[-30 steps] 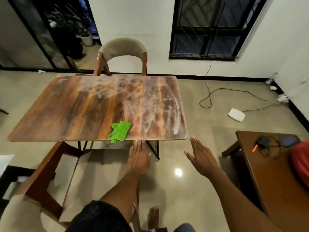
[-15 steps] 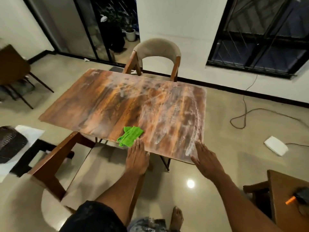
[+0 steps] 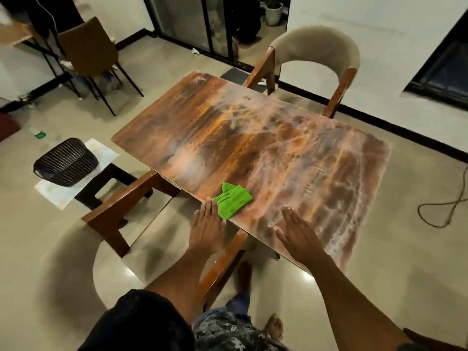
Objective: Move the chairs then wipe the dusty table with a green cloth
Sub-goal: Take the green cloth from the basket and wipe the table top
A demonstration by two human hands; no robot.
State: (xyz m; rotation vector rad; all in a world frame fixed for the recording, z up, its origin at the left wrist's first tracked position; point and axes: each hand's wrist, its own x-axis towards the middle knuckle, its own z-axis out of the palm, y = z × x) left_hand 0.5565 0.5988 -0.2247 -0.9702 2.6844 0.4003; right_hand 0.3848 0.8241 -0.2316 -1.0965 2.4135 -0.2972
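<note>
A dusty wooden table (image 3: 253, 148) with pale streaks fills the middle of the view. A folded green cloth (image 3: 234, 198) lies at its near edge. My left hand (image 3: 206, 229) is flat, fingers together, its fingertips touching the cloth's near left corner at the table edge. My right hand (image 3: 298, 236) lies flat and open on the dusty top near the front edge, holding nothing. A beige-backed wooden chair (image 3: 314, 54) stands at the far side. A second chair with a pale seat (image 3: 141, 216) is right in front of me, pulled back from the table.
A dark wire basket (image 3: 65, 162) sits on white paper on a black stool at the left. A brown chair (image 3: 88, 51) stands at the back left by a desk. A cable (image 3: 443, 211) loops on the floor to the right. A plastic bottle (image 3: 38, 134) lies on the floor.
My view has swung left and closer to the table. My left hand has advanced to the cloth, and my right hand has come down onto the tabletop.
</note>
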